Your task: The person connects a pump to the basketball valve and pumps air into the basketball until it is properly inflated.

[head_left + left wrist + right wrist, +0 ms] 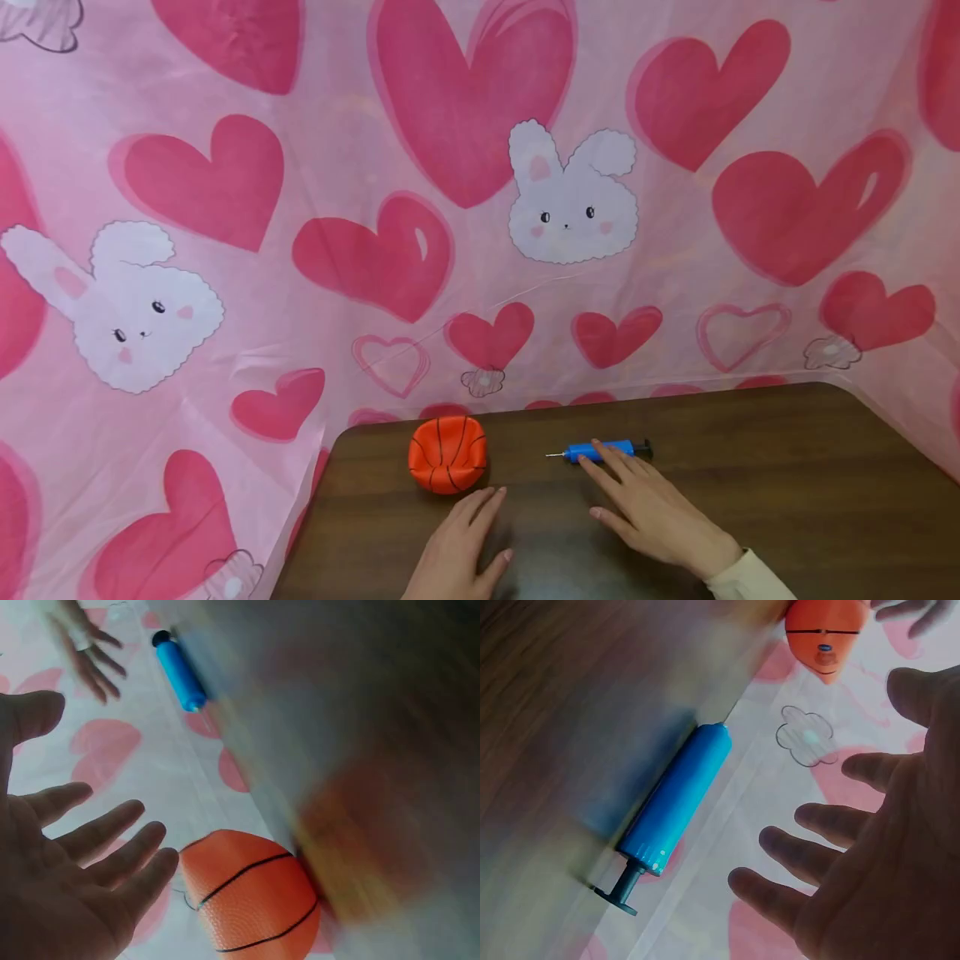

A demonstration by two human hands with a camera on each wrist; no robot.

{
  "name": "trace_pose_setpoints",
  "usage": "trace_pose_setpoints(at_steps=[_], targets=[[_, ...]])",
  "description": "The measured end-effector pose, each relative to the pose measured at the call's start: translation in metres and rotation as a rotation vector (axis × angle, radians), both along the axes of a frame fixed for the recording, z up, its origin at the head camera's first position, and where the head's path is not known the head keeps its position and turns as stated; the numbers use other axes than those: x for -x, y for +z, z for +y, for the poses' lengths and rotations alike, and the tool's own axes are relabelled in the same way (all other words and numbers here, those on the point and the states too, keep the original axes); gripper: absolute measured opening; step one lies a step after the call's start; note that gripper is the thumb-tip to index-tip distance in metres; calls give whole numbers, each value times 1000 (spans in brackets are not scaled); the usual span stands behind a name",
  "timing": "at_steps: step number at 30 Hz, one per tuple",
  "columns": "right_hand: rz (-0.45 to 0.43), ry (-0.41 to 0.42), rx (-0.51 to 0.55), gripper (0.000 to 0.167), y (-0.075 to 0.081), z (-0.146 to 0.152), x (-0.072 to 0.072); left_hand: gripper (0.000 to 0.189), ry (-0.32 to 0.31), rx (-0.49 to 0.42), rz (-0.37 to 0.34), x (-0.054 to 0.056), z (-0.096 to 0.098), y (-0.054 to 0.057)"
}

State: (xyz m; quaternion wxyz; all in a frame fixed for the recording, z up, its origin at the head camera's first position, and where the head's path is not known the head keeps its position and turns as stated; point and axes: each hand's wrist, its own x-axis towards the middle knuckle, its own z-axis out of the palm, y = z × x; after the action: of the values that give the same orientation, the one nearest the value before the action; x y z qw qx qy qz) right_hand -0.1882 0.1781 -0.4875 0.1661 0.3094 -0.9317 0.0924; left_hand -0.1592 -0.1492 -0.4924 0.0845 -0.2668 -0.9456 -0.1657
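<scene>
A deflated orange toy basketball (447, 457) with black lines sits on the brown table, its top caved in like a bowl. Just in front of it is my left hand (457, 550), fingers spread and nothing held; the left wrist view shows the fingertips close to the ball (251, 892). To the right lies a blue hand pump (600, 452) with a black handle and a thin metal needle pointing left. My right hand (660, 512) reaches toward it with straight fingers that overlap it in the head view. In the right wrist view, a gap shows between those fingers and the pump (679, 799).
The dark wood-grain table (810, 467) has a rounded far edge. Behind and beside it hangs a pink cloth (330, 150) printed with hearts and rabbit faces. The table surface looks glossy and reflects the ball and pump in the wrist views.
</scene>
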Motion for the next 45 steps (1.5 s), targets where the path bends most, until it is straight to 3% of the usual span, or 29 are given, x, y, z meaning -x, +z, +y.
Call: trace_pose_setpoints(at_steps=[5, 11, 17, 23, 29, 38, 45], targets=[[-29, -8, -11, 78, -1, 3, 8, 73, -3, -71, 89, 0, 2, 3], [-65, -27, -4, 79, 2, 4, 21, 70, 23, -110, 199, 9, 2, 7], [-10, -33, 10, 76, 4, 3, 30, 67, 87, -139, 232, 17, -3, 15], [-18, -46, 28, 75, 2, 3, 41, 62, 152, -178, 241, 26, -10, 22], [-30, -50, 33, 74, -1, 5, 52, 62, 185, -179, 251, 34, -17, 18], [-80, -56, 42, 73, -8, 4, 60, 60, 186, -180, 341, 47, -20, 9], [-110, -48, 63, 71, -12, 0, 71, 56, 205, -151, 328, 59, -22, 4]])
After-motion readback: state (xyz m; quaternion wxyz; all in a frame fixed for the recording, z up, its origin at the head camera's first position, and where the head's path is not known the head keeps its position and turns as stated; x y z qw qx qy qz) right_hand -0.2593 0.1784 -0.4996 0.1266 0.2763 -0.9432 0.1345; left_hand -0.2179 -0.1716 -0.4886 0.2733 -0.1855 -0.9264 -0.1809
